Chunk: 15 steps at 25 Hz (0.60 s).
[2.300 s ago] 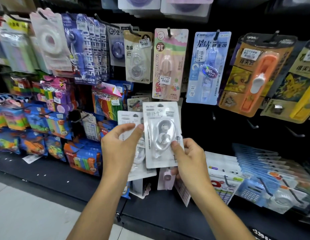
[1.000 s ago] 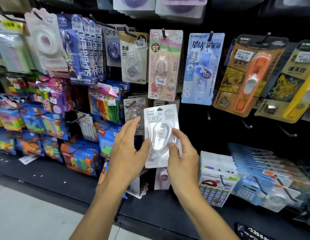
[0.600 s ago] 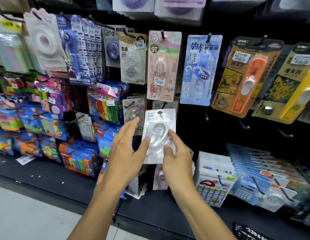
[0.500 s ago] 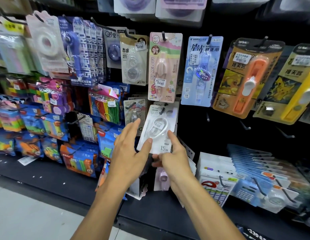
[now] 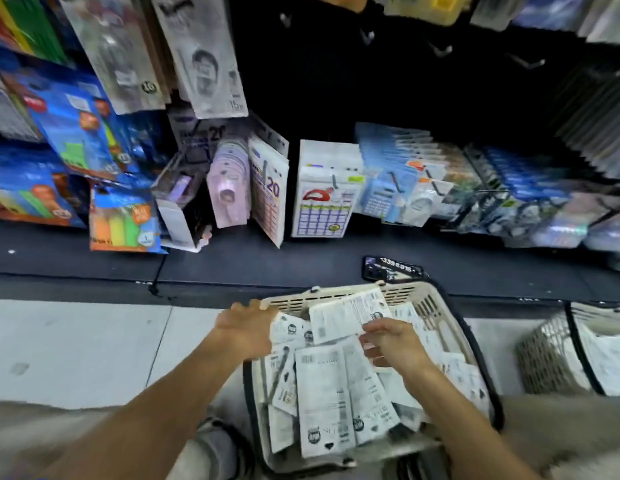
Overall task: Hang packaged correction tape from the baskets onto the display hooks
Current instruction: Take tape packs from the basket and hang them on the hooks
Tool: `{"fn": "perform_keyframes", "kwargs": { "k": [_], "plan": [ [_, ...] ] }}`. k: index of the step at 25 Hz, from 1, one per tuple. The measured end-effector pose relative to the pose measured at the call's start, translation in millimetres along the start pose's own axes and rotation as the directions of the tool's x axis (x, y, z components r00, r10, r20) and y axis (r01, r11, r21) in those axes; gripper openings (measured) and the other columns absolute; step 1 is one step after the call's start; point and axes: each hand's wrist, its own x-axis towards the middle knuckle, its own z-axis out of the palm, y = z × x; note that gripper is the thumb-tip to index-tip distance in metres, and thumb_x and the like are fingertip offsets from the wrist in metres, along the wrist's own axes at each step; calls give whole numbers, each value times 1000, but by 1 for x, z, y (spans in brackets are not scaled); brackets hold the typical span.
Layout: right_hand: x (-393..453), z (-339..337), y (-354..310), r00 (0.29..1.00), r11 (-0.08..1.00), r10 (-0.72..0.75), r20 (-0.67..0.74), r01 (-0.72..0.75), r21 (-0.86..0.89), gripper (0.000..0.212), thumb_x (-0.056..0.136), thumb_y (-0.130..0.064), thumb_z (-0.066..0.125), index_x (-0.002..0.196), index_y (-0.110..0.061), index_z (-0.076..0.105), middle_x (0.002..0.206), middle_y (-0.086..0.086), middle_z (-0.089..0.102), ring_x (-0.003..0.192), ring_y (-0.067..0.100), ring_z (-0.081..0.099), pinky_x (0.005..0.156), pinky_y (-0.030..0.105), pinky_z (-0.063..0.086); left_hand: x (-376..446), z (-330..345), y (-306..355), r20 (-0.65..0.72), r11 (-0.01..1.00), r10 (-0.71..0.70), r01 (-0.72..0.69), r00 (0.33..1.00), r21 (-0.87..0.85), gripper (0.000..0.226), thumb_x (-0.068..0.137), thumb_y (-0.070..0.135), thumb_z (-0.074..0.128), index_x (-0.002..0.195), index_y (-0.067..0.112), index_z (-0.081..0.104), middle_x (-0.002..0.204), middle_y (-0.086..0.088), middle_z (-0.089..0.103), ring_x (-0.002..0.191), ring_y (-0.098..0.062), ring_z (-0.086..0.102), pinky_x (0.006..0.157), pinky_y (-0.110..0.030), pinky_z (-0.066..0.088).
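Observation:
A cream plastic basket (image 5: 436, 299) stands on the floor below me, filled with several white correction tape packs (image 5: 322, 396) lying back side up. My left hand (image 5: 246, 327) reaches over the basket's far left corner with straight fingers, at the edge of the packs. My right hand (image 5: 393, 344) is over the middle of the basket, its thumb and fingers pinching the corner of the tilted top pack (image 5: 343, 315). On the display, a white correction tape pack (image 5: 204, 64) hangs from a hook at the upper left. The view is blurred.
A second basket (image 5: 550, 358) with more white packs stands to the right. The dark bottom shelf (image 5: 267, 258) carries hanging stationery packs, and bare hooks (image 5: 367, 36) stick out of the dark panel above. Pale floor tiles (image 5: 76, 341) lie to the left.
Both hands have let go of the pack, which now hangs on its hook, and have dropped to the basket. The view has swung down from the display to the floor.

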Motion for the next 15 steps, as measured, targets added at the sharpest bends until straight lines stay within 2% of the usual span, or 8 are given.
{"fn": "perform_keyframes", "kwargs": {
  "k": [3, 5, 7, 9, 11, 12, 14, 15],
  "plan": [
    [7, -18, 26, 999, 1000, 12, -39, -12, 9, 18, 93, 10, 54, 101, 1, 68, 93, 14, 70, 64, 17, 60, 50, 20, 48, 2, 59, -1, 132, 961, -98, 129, 986, -246, 70, 96, 21, 50, 158, 29, 18, 143, -13, 48, 122, -33, 55, 97, -40, 49],
    [10, -17, 32, 1000, 999, -16, 6, 16, -47, 18, 92, 8, 56, 100, -2, 69, 93, 15, 72, 61, 15, 60, 50, 20, 47, 1, 72, 3, 169, 903, -91, 152, 981, -401, 66, 94, 15, 54, 153, 27, 26, 120, -5, 63, 104, -26, 62, 82, -33, 52],
    [12, -11, 36, 998, 986, -49, 46, 56, -157, 19, 94, 3, 56, 95, -10, 70, 98, 14, 74, 65, 15, 62, 56, 22, 47, 4, 77, 3, 144, 867, -110, 166, 983, -470, 56, 93, 13, 58, 142, 29, 37, 94, 8, 59, 90, -17, 60, 68, -25, 46],
    [16, -4, 42, 993, 921, -103, 57, 117, -372, 16, 98, -7, 56, 100, -15, 69, 107, 10, 74, 79, 15, 65, 64, 19, 48, 7, 74, -4, 95, 853, -148, 176, 984, -491, 48, 92, 14, 61, 133, 30, 42, 86, 12, 54, 83, -14, 58, 63, -23, 42],
    [17, 8, 44, 988, 714, -149, 49, 142, -686, 22, 99, -22, 55, 115, -13, 66, 115, 6, 71, 96, 20, 66, 75, 25, 49, 8, 68, -21, 66, 860, -195, 203, 979, -469, 41, 91, 15, 63, 124, 29, 43, 83, 11, 52, 74, -10, 55, 58, -24, 40],
    [15, 17, 44, 986, 633, -159, 50, 141, -761, 30, 99, -31, 54, 120, -12, 63, 116, 6, 70, 100, 22, 66, 79, 28, 50, 8, 67, -33, 59, 874, -214, 219, 975, -434, 38, 91, 15, 63, 120, 28, 43, 82, 10, 52, 71, -10, 54, 58, -25, 39],
    [10, 43, 45, 982, 625, -149, 115, 183, -759, 44, 95, -48, 57, 122, -13, 59, 114, 2, 69, 98, 21, 66, 75, 29, 51, 6, 63, -56, 62, 904, -242, 249, 968, -347, 36, 89, 12, 61, 117, 26, 43, 85, 5, 56, 73, -13, 56, 61, -27, 41],
    [8, 58, 45, 975, 671, -125, 182, 219, -708, 49, 91, -53, 60, 124, -17, 57, 114, -3, 68, 96, 18, 65, 71, 27, 48, 9, 59, -68, 79, 923, -239, 252, 968, -290, 38, 88, 11, 60, 121, 24, 46, 94, 2, 60, 80, -16, 59, 66, -28, 43]
  ]
}}
